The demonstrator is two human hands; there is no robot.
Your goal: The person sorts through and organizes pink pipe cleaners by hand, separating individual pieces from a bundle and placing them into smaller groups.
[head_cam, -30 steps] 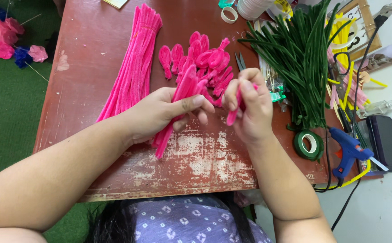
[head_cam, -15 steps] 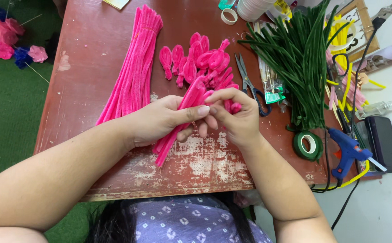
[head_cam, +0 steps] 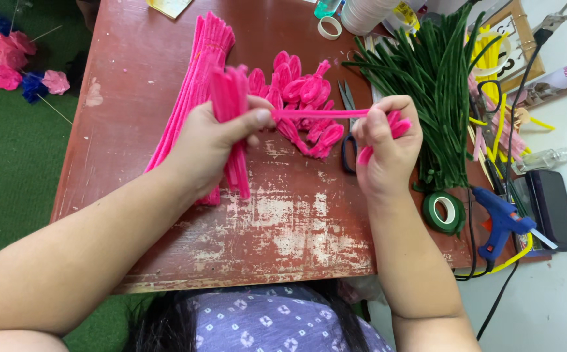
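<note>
A worn red bench [head_cam: 186, 228] is filling the middle of the frame. Near its upper right, a heap of dark green pipe cleaners [head_cam: 427, 85] is lying; a long pink pile [head_cam: 195, 85] is lying upper left. The left hand [head_cam: 208, 146] is gripping a bundle of pink pipe cleaners [head_cam: 231, 117] at centre. One pink pipe cleaner [head_cam: 319, 113] is stretching rightward from it into the right hand [head_cam: 384, 153], which is pinching it closed.

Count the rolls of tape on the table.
2. A green tape roll lies at the table's right edge beside the blue glue gun; a white tape roll lies at the far edge. Others may be hidden under the green stems.
</note>
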